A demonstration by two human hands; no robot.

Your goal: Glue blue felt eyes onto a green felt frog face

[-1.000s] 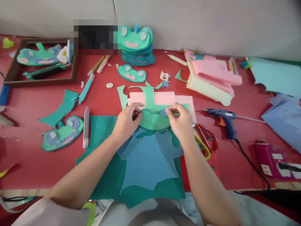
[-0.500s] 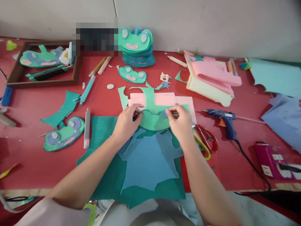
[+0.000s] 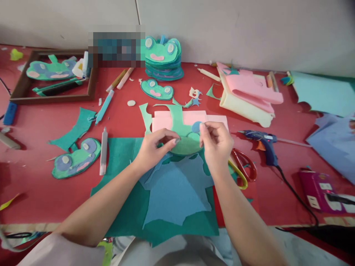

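My right hand [image 3: 217, 142] pinches a small blue felt disc [image 3: 196, 126] above the right part of a light green felt frog head [image 3: 184, 143]. Thumb and forefinger of my left hand [image 3: 159, 146] come together over the head's left side; what they hold, if anything, is too small to make out. Beneath the head are a light green scrap [image 3: 177, 116] and pale pink felt [image 3: 194, 116]. Nearer me, a jagged blue felt sheet [image 3: 177, 192] lies on a dark green sheet [image 3: 119, 214].
Scissors [image 3: 245, 166], a glue gun [image 3: 262, 138] and a purple power strip [image 3: 316, 190] are at right. Finished frog faces [image 3: 76, 157] lie left, with others stacked [image 3: 163, 55] at the back. A wooden frame [image 3: 52, 99] stands back left; folded felt [image 3: 249, 99] lies back right.
My right hand has lifted the blue disc up and slightly right, off the frog head. My left hand has shifted right and nearer me, its fingers now over the head's left part.
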